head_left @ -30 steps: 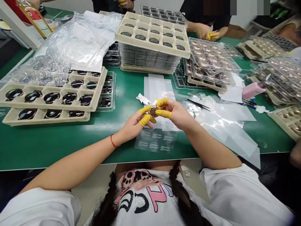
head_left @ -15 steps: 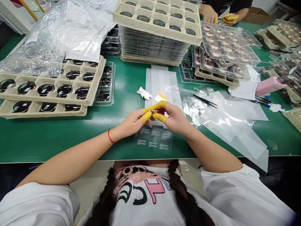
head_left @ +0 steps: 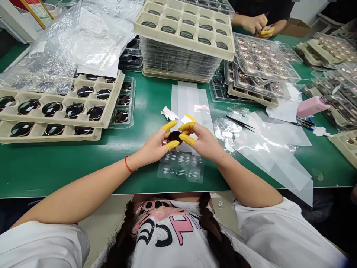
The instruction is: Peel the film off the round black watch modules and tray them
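Observation:
Both hands meet over the green table (head_left: 55, 163) and pinch one small round disc (head_left: 174, 136), dark face up now. My left hand (head_left: 160, 143) grips its left edge with yellow finger cots. My right hand (head_left: 199, 139) grips the right edge, also in yellow cots. A clear printed film sheet (head_left: 181, 169) lies on the table just below the hands. Clear film strips (head_left: 189, 100) lie just beyond them.
Beige trays of dark round discs (head_left: 64, 108) sit at the left. A tall tray stack (head_left: 184, 48) stands ahead, clear blister trays (head_left: 262, 63) to its right. Black tweezers (head_left: 240, 123), loose plastic film (head_left: 273, 145) and a pink object (head_left: 312, 106) lie right. Another person's hands (head_left: 258, 24) work opposite.
The disc has been turned over between my fingers: its gold-coloured side showed a second ago, its dark face shows now. Both hands stayed together in front of me.

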Demonstrator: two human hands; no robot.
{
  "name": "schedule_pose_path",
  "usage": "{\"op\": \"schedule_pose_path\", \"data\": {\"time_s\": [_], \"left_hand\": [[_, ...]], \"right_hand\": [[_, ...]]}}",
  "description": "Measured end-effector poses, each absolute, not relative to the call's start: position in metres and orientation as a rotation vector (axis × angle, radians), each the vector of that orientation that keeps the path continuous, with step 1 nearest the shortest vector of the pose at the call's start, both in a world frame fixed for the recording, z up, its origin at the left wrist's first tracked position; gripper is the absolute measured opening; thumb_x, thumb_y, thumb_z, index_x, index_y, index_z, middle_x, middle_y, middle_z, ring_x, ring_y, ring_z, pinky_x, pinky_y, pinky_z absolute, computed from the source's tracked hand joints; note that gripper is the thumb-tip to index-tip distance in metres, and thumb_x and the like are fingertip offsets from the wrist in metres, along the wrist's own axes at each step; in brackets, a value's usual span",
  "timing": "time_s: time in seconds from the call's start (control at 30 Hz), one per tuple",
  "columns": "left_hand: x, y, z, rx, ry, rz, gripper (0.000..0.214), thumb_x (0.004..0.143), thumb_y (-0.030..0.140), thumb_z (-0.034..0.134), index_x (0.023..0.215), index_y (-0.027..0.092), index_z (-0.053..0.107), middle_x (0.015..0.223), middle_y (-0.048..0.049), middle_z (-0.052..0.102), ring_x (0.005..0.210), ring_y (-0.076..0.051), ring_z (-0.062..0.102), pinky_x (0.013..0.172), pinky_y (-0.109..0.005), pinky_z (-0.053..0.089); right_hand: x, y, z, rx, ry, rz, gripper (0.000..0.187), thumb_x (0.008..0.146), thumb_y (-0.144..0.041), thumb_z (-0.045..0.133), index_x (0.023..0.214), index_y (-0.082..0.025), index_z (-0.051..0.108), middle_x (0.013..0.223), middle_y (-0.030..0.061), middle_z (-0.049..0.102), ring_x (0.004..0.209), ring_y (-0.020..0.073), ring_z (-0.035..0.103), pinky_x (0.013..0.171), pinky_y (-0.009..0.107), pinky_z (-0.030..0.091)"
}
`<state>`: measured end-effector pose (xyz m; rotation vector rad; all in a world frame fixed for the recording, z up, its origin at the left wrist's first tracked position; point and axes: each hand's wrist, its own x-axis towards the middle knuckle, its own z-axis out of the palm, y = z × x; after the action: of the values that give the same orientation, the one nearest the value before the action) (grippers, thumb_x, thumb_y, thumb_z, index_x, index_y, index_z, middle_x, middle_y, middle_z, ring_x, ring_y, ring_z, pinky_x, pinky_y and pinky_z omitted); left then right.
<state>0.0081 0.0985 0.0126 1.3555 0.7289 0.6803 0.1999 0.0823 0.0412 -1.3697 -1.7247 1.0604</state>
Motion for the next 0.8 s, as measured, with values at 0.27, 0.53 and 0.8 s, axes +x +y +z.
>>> {"op": "schedule_pose_path", "data": {"time_s": [0.27, 0.53, 0.8], "left_hand": [[-0.001, 0.102, 0.017, 1.427, 0.604, 0.543, 0.083, 0.088, 0.035, 0.062, 0.153, 0.027, 0.012, 0.092, -0.0024, 0.069, 0.081, -0.017, 0.070, 0.079, -0.033, 0.054], [0.005, 0.102, 0.009, 1.469, 0.660, 0.517, 0.079, 0.085, 0.037, 0.066, 0.149, 0.024, 0.022, 0.106, -0.0059, 0.065, 0.089, -0.017, 0.067, 0.084, -0.032, 0.055], [0.010, 0.095, 0.005, 1.601, 0.689, 0.612, 0.069, 0.079, 0.034, 0.071, 0.138, 0.021, 0.037, 0.130, -0.0108, 0.055, 0.114, -0.022, 0.057, 0.094, -0.034, 0.052]], "right_hand": [[0.210, 0.086, 0.051, -1.209, -1.938, 1.331, 0.042, 0.080, -0.019, 0.057, 0.122, -0.019, 0.052, 0.095, 0.0028, 0.063, 0.083, 0.0134, 0.058, 0.081, 0.033, 0.051], [0.200, 0.080, 0.044, -1.305, -1.760, 1.140, 0.022, 0.083, -0.020, 0.054, 0.104, -0.017, 0.056, 0.099, 0.0035, 0.064, 0.084, 0.0125, 0.058, 0.082, 0.031, 0.050], [0.179, 0.064, 0.036, -1.242, -2.149, 0.358, 0.014, 0.091, -0.022, 0.054, 0.090, -0.019, 0.068, 0.097, 0.0072, 0.063, 0.099, 0.0196, 0.053, 0.094, 0.041, 0.041]]}}
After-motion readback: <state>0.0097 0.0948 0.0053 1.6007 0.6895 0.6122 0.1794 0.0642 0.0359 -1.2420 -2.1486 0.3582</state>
